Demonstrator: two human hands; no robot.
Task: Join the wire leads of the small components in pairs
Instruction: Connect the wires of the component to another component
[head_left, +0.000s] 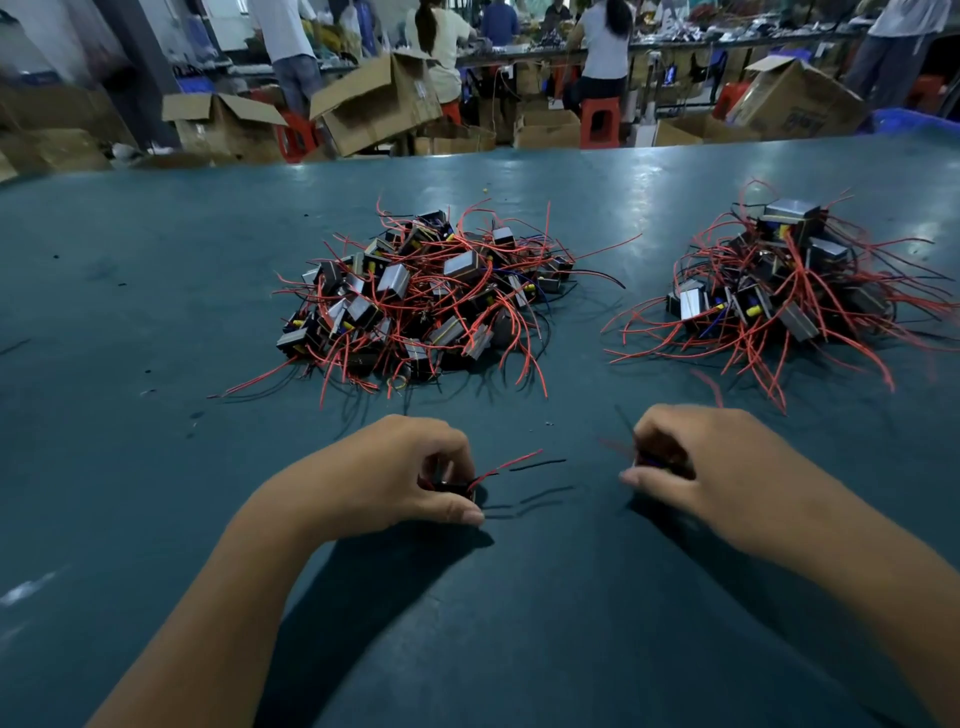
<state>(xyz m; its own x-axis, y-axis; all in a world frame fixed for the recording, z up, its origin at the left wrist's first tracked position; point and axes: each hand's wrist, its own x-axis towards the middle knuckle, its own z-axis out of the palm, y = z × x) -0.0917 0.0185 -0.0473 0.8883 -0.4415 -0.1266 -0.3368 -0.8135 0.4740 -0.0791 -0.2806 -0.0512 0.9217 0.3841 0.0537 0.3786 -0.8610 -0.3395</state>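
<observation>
Gripping one small component apiece, both hands sit low over the surface (156, 291), well apart from each other.

Left hand (395, 467): fingers (457, 512) curled and clamped round a dark component (449, 486); its red lead (514, 460) and black lead (537, 464) stick out to the right, free ends in the air just above the surface.

Right hand (727, 467): fingers curled round a second component (662, 460), mostly hidden and blurred; a dark lead (626, 421) pokes up and away. Whether it has more leads I cannot tell.

Handling, as judged: bodies small, blocky and rigid, light enough for a fingertip pinch, with flat metal-faced sides that give a sure hold. Leads thin, insulated, springy; they hold a curve and likely flick back when let go. Best held by the body to steady it, and by the lead near its tip for joining. The two sets of leads are not yet touching.

Stock: middle pile (426, 296) ahead of the left hand; right pile (789, 280) further right, near the edge of view. Both tangled, red wires splayed outward; pulling one item may drag its neighbours.

Background: boxes (374, 104), stools, people at benches.
</observation>
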